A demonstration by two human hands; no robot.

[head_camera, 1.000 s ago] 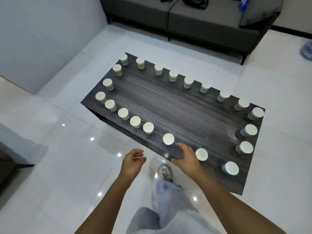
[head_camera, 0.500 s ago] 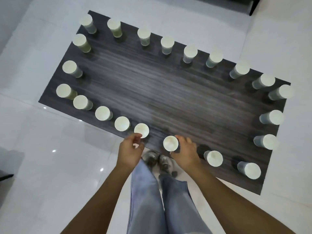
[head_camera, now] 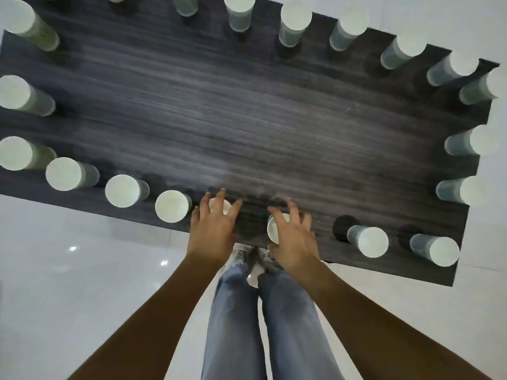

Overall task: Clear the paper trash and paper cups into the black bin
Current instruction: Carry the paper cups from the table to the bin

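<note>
Having reached in from half a second earlier, the left hand (head_camera: 212, 231) and right hand (head_camera: 295, 242) are each closing spread fingers over a cup (head_camera: 219, 205), (head_camera: 274, 229) at lower centre of the table (head_camera: 247, 119), beginning the clearing; no bin showing.

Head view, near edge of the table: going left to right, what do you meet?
Four free paper cups → left hand over a cup → right hand over a cup → two more cups.

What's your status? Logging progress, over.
Left hand over one paper cup, right hand around another. Neither visibly lifted. Bin not in view. Nothing blocking.
</note>
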